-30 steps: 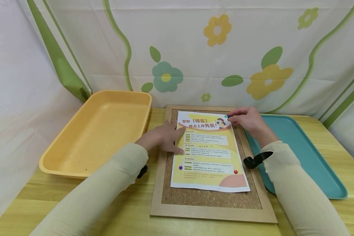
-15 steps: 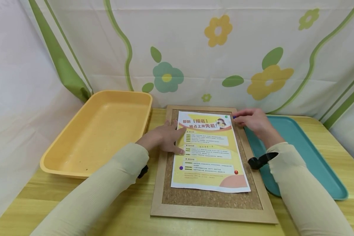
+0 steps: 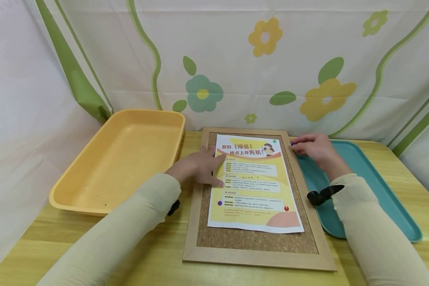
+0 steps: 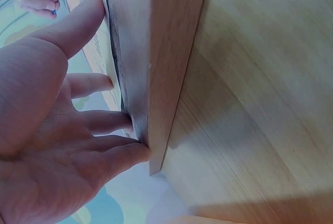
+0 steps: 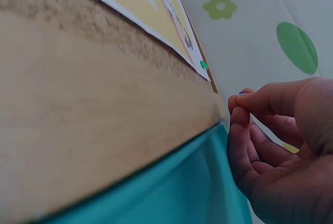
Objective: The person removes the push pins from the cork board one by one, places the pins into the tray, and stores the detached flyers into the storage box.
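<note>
Left hand (image 3: 202,167) spread over poster (image 3: 254,190) and corkboard (image 3: 257,243) edge; right hand (image 3: 316,151) pinches a blue pin (image 3: 292,144) beside the corkboard's far-right corner. We should steady the sheet lightly, pin tip turned from skin

Curtained-off work spot — floral curtain (image 3: 236,59) behind wood-grain table (image 3: 153,246) — room type unclear.

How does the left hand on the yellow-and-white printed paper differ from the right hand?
The left hand lies spread, while the right hand is curled inward. The left hand touches the yellow-and-white printed paper; the right hand pinches a small blue object, mostly hidden. Both hands are bare.
</note>
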Tool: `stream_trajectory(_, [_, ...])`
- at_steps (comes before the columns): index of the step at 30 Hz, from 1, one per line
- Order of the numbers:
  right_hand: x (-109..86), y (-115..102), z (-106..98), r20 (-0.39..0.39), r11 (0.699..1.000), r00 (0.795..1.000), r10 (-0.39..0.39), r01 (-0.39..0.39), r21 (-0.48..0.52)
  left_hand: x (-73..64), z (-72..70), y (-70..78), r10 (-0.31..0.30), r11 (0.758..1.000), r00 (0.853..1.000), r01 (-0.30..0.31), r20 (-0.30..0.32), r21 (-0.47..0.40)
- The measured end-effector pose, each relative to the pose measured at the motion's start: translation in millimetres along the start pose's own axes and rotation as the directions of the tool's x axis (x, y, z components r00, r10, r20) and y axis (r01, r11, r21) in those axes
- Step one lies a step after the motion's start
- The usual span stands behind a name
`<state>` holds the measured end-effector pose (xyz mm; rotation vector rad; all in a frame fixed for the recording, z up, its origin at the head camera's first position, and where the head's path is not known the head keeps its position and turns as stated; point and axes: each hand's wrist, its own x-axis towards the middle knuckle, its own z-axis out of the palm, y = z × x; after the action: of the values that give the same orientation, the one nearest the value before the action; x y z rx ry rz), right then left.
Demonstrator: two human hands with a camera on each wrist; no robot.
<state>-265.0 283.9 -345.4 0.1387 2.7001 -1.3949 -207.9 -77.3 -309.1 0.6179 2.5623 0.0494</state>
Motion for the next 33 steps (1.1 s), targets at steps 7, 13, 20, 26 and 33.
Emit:
stream_trajectory(7, [-0.3, 11.0, -7.4, -0.024, 1.000, 1.000, 0.015, -0.015, -0.025, 0.5, -0.1, 0.3, 0.001, 1.000, 1.000, -0.001, 0.002, 0.004])
stream_trajectory(13, [-0.4, 18.2, -12.9, -0.031, 0.999, 0.999, 0.027, -0.027, -0.026, 0.5, 0.3, -0.2, 0.003, 1.000, 1.000, -0.003, 0.001, 0.002])
stream_trajectory(20, [0.8, 24.2, -17.2, -0.037, 0.999, 0.998, 0.048, -0.047, 0.009, 0.5, 0.3, -0.5, 0.000, 1.000, 1.000, 0.000, 0.003, -0.001])
stream_trajectory(26, [2.4, 28.2, -20.0, -0.050, 0.999, 0.997, 0.054, -0.054, 0.001, 0.0, 0.3, -1.0, 0.000, 1.000, 1.000, 0.000, 0.001, -0.002])
stream_trajectory(33, [2.2, 31.5, -22.4, -0.050, 0.997, 0.996, 0.067, -0.069, -0.035, 0.8, 0.5, -0.1, -0.001, 1.000, 1.000, 0.001, 0.004, 0.008])
